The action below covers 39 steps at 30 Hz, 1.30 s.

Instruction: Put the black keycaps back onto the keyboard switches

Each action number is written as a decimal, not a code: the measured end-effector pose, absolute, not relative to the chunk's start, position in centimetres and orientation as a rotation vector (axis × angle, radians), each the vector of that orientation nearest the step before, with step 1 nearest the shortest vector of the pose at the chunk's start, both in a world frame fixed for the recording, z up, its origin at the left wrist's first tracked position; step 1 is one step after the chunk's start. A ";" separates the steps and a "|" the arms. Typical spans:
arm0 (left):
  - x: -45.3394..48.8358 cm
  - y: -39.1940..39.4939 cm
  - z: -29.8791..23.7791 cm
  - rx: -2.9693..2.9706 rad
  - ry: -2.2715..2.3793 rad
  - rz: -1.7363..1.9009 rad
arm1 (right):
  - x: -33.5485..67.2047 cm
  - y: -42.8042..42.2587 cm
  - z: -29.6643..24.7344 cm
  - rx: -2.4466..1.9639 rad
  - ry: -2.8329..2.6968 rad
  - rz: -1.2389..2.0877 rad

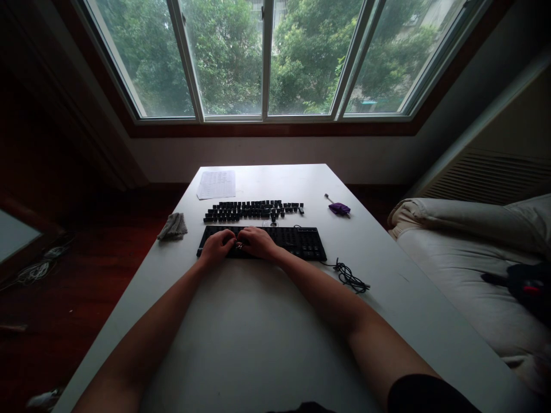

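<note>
A black keyboard [301, 244] lies flat on the white table, its long side toward me. Over its left half, my left hand [216, 246] and my right hand [257, 241] meet with fingers bent and fingertips close together. Something small and shiny shows at the right hand's fingertips, too small to name. Whatever the left hand pinches is hidden. Just beyond the keyboard stand rows of loose black keycaps [249, 210]. A coiled black cable [350, 278] lies off the keyboard's right end.
At the far left of the white table [258, 344] lies a printed paper sheet [216, 184]. A crumpled grey cloth [173, 226] sits at the left edge. To the right are a purple cloth-like item [340, 209] and a small brush-like tool [328, 197]. A bed [447, 269] flanks the table.
</note>
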State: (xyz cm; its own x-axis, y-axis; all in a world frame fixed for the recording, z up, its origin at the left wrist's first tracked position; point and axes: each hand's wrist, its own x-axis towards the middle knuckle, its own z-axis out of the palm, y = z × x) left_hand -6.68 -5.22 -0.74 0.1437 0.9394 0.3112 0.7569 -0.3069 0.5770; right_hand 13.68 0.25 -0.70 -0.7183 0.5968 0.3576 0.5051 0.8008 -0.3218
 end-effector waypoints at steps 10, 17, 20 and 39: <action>-6.8 -5.1 -1.0 2.145 1.666 0.920 | 13.6 0.3 -0.8 -0.830 -2.536 0.292; -6.7 -5.2 -0.8 2.147 1.650 0.921 | 13.7 0.5 -1.1 -0.818 -2.530 0.278; -6.6 -5.3 -0.6 2.148 1.643 0.918 | 13.7 0.5 -1.2 -0.810 -2.530 0.267; -6.5 -5.4 -0.6 2.169 1.658 0.918 | 13.7 0.6 -1.3 -0.801 -2.534 0.276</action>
State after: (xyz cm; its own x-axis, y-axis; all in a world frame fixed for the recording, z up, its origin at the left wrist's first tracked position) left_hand -6.50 -5.37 -0.58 0.1490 0.9344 0.3236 0.7698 -0.3149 0.5551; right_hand 13.71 0.56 -1.29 -0.7214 0.5848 0.3710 0.4914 0.8097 -0.3209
